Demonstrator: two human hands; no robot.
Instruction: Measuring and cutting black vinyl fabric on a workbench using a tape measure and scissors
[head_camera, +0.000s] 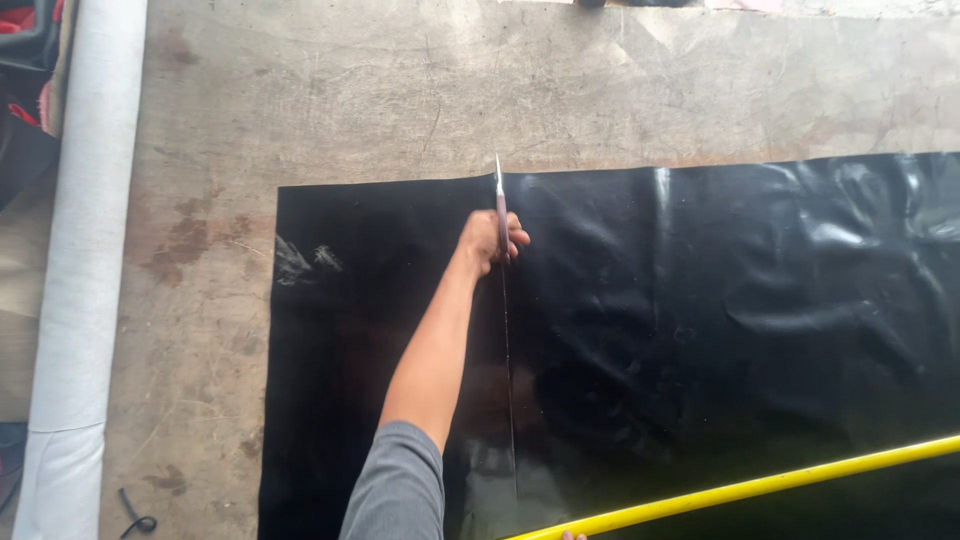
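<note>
The right hand (488, 241) is squeezing long metal scissors (500, 200), fingers wrapped around the handles, cutting the thin, floppy, shiny black plastic sheet (700, 330); it probably slides easily.

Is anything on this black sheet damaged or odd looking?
Yes. The black sheet has whitish scuff marks near its left edge, and a cut line runs up to the scissors in the hand.
</note>
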